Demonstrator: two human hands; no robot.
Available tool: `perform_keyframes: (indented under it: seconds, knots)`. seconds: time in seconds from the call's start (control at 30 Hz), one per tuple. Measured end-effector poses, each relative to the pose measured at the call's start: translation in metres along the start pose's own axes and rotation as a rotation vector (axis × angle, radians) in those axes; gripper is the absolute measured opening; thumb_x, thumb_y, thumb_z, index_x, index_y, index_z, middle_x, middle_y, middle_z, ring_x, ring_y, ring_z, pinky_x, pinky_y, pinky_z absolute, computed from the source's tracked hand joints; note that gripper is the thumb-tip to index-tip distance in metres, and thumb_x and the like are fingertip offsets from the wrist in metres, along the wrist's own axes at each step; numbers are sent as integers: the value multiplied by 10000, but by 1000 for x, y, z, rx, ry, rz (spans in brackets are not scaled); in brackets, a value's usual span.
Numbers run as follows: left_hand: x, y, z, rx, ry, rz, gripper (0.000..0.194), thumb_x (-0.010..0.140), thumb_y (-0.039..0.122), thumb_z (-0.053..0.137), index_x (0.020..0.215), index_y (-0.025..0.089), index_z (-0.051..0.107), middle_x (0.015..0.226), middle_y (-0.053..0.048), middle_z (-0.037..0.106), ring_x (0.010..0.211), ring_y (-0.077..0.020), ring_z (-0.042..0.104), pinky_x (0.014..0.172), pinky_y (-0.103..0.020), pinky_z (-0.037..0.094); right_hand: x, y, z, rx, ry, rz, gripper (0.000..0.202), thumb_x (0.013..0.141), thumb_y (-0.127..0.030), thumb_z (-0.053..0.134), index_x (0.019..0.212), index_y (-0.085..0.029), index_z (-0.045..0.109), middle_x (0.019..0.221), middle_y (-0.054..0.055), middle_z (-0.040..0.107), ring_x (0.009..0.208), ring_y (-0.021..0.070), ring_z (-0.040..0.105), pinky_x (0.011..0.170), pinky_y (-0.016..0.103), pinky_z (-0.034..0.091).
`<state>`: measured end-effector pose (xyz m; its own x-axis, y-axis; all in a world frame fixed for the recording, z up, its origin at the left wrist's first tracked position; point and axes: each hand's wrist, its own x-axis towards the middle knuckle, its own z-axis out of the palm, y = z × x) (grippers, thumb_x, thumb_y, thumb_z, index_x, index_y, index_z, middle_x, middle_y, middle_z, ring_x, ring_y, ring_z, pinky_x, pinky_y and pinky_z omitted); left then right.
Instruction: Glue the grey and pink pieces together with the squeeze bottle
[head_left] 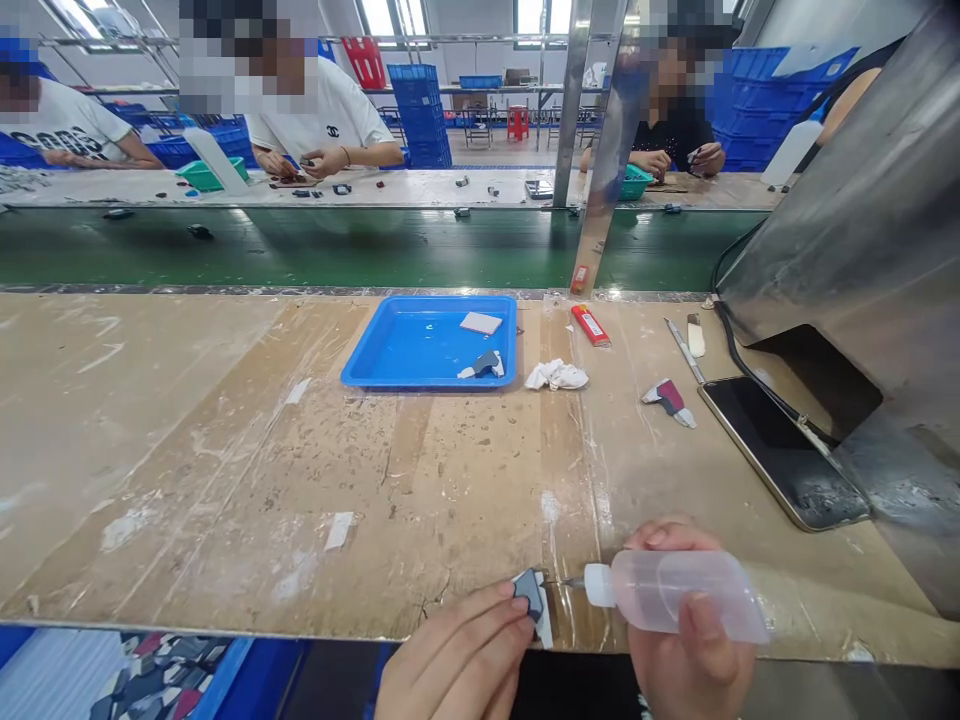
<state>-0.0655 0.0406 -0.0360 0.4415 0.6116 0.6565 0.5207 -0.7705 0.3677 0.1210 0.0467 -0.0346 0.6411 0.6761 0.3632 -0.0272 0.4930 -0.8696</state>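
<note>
Near the table's front edge, my left hand (465, 650) is closed on a small grey and white piece (529, 594), its fingertips pressing on the grey part. My right hand (686, 640) is wrapped round a translucent squeeze bottle (690, 595), which lies sideways with its white cap to the left. The bottle's thin tip points at the piece and is at or very near its right edge; whether they touch I cannot tell. Further back, a blue tray (405, 380) holds another grey and white piece (486, 365) and a pale flat block (481, 323).
Right of the tray are a crumpled tissue (556, 375), a red lighter (590, 326), a maroon and grey piece (670, 402) and a phone (784, 450) beside a metal post. A bin of pieces (157, 675) stands below left. People work beyond the green conveyor (300, 250).
</note>
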Motion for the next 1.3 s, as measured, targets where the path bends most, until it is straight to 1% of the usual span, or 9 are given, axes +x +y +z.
perform_keyframes:
  seconds: [0.13, 0.23, 0.37, 0.5, 0.63, 0.77, 1.0, 1.13, 1.3]
  knots:
    - [10, -5, -8, 45, -106, 29, 215, 986, 96, 571, 1141, 112, 720, 1128, -107, 753, 1092, -214, 716, 964, -303, 622, -1, -2, -3, 2, -21, 1, 228, 875, -433, 655, 872, -206, 671, 814, 42, 565, 718, 178, 586, 594, 269, 499]
    - [18, -7, -12, 107, -157, 99, 217, 1009, 120, 544, 1128, 112, 725, 1129, -85, 758, 1047, -201, 733, 912, -288, 640, -2, -2, -6, -25, -44, 17, 222, 876, -429, 663, 886, -207, 669, 826, 43, 574, 730, 176, 596, 609, 262, 513]
    - [27, -7, -15, 200, -152, 198, 180, 1009, 87, 548, 1062, 91, 719, 1084, -61, 775, 997, -183, 749, 871, -266, 646, -3, -3, -7, -65, -90, 5, 216, 893, -421, 651, 886, -206, 662, 828, 46, 575, 718, 173, 600, 598, 261, 515]
    - [33, -11, -13, 179, -133, 278, 193, 1021, 65, 514, 1011, 76, 707, 1017, -59, 787, 967, -159, 755, 885, -235, 633, -4, -1, -9, -90, -102, 42, 201, 896, -402, 665, 893, -202, 652, 843, 41, 576, 713, 159, 594, 598, 246, 504]
    - [33, -20, -9, 54, -98, 191, 160, 1012, 99, 552, 1019, 88, 711, 959, -65, 787, 919, -151, 761, 883, -230, 635, -4, -1, -10, -102, -165, 6, 174, 909, -377, 654, 921, -203, 647, 822, 38, 571, 673, 158, 578, 544, 239, 482]
    - [35, -22, -6, -38, -71, 139, 126, 975, 74, 595, 1004, 103, 714, 911, -63, 784, 860, -162, 764, 831, -246, 653, -3, -4, -8, -87, -170, 40, 216, 898, -421, 671, 903, -206, 649, 800, 35, 567, 651, 157, 570, 513, 235, 468]
    - [39, -21, -8, -105, -110, 92, 132, 946, 35, 608, 1013, 90, 707, 929, -87, 766, 904, -180, 747, 851, -264, 640, 0, -7, -5, -113, -243, -5, 209, 910, -427, 674, 919, -222, 633, 739, -1, 561, 582, 131, 539, 509, 231, 464]
    - [42, -20, -10, -135, -139, 56, 131, 959, 50, 597, 1017, 107, 700, 935, -86, 763, 892, -178, 740, 833, -263, 633, 0, -10, -3, -143, -258, 14, 235, 903, -448, 687, 928, -221, 632, 783, 12, 578, 661, 153, 582, 541, 250, 475]
    - [46, -18, -8, -182, -140, -18, 162, 938, 33, 599, 1001, 144, 699, 907, -73, 755, 844, -183, 736, 767, -282, 631, 0, -10, -6, -196, -307, -6, 235, 924, -455, 665, 930, -224, 628, 817, 18, 593, 694, 152, 581, 550, 254, 476]
